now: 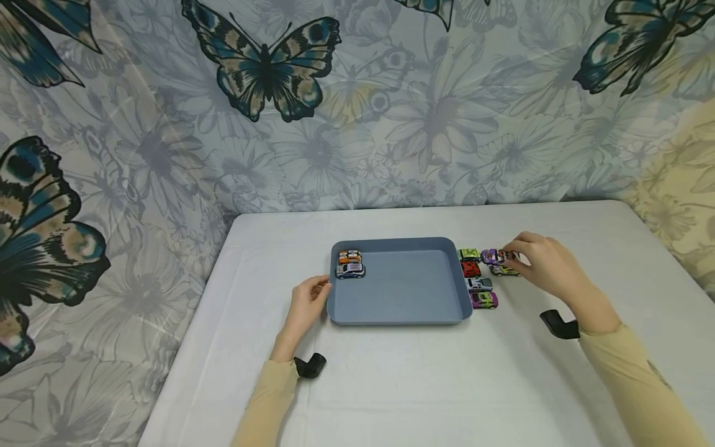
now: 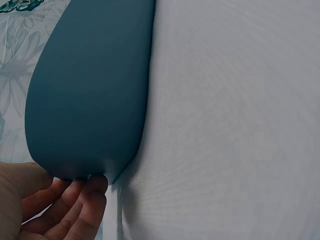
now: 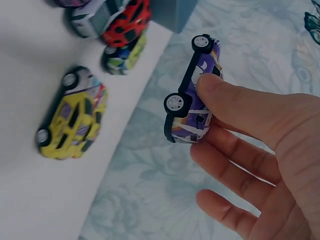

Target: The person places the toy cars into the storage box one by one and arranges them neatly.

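My right hand (image 1: 550, 264) pinches a purple toy car (image 3: 192, 100) between thumb and fingers, holding it above the table at the right of the tray. Below it sits a yellow toy car (image 3: 75, 117). My left hand (image 1: 307, 303) holds the left edge of the blue-grey tray (image 1: 399, 310); in the left wrist view its thumb and curled fingertips meet the tray's wall. Inside the tray, at its upper left, stand an orange toy car (image 1: 350, 256) and a silver-and-dark toy car (image 1: 350, 270).
Beside the tray's right wall a column of toy cars stands close together: a green one (image 1: 469, 254), a red one (image 1: 471, 269), a silver one (image 1: 478, 284) and a purple-and-green one (image 1: 484, 300). White cloth covers the table (image 1: 391, 379). Butterfly-patterned fabric (image 1: 357, 155) hangs behind it.
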Action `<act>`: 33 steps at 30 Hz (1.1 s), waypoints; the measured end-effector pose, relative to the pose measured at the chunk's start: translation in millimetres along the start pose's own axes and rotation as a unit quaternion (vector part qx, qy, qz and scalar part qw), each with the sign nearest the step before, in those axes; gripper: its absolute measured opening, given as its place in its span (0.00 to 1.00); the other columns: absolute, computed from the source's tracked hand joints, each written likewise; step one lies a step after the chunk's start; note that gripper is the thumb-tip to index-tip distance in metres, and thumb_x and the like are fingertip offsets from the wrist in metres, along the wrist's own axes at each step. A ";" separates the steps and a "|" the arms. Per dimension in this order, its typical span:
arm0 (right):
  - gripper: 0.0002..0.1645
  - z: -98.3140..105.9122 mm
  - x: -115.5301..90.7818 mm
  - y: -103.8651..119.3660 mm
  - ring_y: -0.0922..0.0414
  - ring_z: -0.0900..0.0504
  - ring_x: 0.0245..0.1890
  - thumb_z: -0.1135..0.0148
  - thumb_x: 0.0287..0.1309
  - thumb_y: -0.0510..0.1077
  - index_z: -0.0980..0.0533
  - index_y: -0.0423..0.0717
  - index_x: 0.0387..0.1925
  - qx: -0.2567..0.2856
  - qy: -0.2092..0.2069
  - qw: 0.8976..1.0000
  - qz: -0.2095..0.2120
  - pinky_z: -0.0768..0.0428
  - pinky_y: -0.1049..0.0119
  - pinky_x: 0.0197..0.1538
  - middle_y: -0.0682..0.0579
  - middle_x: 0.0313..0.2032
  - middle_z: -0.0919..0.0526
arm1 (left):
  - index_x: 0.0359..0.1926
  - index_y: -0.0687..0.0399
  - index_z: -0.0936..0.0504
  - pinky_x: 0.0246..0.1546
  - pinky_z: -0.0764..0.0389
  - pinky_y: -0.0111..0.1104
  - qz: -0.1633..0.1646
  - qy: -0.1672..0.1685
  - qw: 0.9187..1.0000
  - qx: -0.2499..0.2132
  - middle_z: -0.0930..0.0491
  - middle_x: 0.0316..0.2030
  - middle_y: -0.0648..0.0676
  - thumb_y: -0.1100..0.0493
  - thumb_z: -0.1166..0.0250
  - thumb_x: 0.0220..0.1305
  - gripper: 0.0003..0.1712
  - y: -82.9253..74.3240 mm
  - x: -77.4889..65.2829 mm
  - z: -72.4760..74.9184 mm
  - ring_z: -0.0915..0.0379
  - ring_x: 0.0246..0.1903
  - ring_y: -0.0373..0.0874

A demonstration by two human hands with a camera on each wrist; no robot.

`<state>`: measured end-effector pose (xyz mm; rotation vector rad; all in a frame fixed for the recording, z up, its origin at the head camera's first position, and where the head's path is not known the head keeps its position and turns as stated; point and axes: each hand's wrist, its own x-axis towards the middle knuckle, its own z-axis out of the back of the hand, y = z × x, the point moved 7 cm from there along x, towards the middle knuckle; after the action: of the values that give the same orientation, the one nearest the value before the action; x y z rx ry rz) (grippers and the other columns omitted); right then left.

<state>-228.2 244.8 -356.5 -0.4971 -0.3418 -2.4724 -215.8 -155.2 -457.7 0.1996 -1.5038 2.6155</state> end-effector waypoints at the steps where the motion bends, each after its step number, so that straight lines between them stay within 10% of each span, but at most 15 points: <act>1: 0.14 0.4 3.3 1.7 0.51 0.22 0.22 0.26 0.36 0.33 0.19 0.37 0.31 0.000 0.002 1.000 0.002 0.24 0.57 0.23 0.46 0.29 0.20 | 0.49 0.69 0.22 0.36 0.19 0.33 0.000 0.001 1.000 0.001 0.20 0.38 0.60 0.64 0.41 0.64 0.15 0.0 0.0 -0.1 0.22 0.34 0.47; 33: 0.13 -61.9 81.7 86.8 0.55 0.23 0.26 0.25 0.40 0.39 0.18 0.41 0.33 0.042 0.058 0.994 0.077 0.23 0.58 0.33 0.50 0.29 0.22 | 0.48 0.72 0.22 0.35 0.19 0.32 -0.008 -0.002 1.000 -0.009 0.19 0.38 0.62 0.64 0.41 0.64 0.15 -0.7 1.1 1.3 0.22 0.34 0.49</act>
<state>-255.4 113.5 -366.5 -0.3297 -0.3457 -2.3144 -216.7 -155.9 -456.3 0.2131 -1.5199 2.5901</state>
